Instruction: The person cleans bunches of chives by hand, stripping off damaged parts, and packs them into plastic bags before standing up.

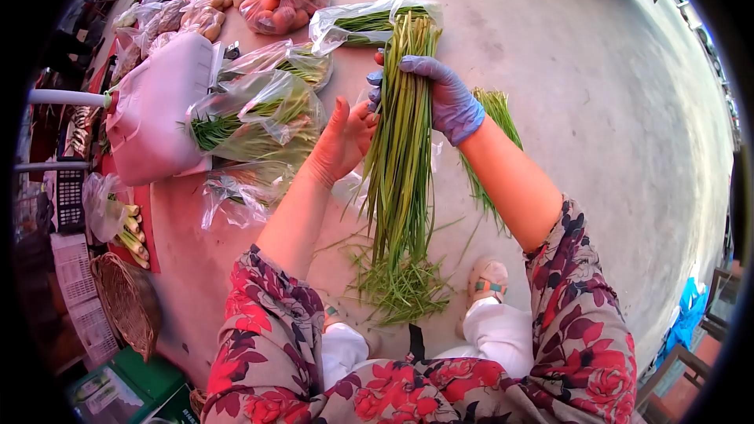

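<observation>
My right hand [444,96], in a blue-purple glove, grips a long bunch of garlic chives [399,141] near its upper end. The pale cut ends point up and away, while the green leaves hang down toward my feet. My left hand [346,135] is bare, with thumb raised and fingers apart, close to the left side of the bunch; whether its fingertips touch the leaves I cannot tell. Below the bunch, a pile of loose leaf trimmings [402,286] lies on the ground between my shoes. Another bunch of chives [496,122] lies on the ground, partly behind my right forearm.
Bagged greens [263,122] lie to the left, with another plastic bag of greens [369,25] ahead. A pinkish plastic jug [161,106] stands at the left, near bags of round reddish produce [284,4]. Lower left are a wicker basket [126,302] and white crates [76,275].
</observation>
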Tool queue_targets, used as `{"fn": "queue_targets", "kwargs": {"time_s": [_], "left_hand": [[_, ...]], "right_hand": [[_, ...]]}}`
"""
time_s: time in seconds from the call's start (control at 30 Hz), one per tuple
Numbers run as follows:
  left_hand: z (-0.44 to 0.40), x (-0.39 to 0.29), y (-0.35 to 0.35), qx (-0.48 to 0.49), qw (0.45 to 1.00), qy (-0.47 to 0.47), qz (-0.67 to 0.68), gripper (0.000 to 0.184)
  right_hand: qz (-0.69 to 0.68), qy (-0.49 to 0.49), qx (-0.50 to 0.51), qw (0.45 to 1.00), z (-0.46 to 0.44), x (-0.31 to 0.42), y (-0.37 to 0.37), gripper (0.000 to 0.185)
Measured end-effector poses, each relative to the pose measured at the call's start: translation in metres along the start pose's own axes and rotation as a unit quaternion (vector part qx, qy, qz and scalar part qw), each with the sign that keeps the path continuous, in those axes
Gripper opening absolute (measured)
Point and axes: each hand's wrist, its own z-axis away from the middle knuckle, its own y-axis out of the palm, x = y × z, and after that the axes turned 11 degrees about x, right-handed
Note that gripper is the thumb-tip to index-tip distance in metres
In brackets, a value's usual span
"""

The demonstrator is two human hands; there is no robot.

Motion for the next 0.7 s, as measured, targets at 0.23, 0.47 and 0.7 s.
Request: {"fn": "queue_targets", "kwargs": {"time_s": [0.23, 0.47, 0.7], "left_hand": [[0.024, 0.045, 0.024, 0.116, 0.956, -0.126, 0.239, 0.114], [0.102, 0.027, 0.038, 0.042, 0.935, -0.217, 0.276, 0.079], [0.169, 0.036, 0.044, -0.059, 0.930, -0.205, 0.300, 0.058]], "right_hand": [[-0.037, 0.018, -0.090, 0.995, 0.016, -0.031, -0.021, 0.042], [-0.075, 0.080, -0.054, 0.992, 0.029, -0.082, -0.009, 0.046], [-0.028, 0.228, -0.063, 0.971, 0.028, -0.144, -0.008, 0.055]]}}
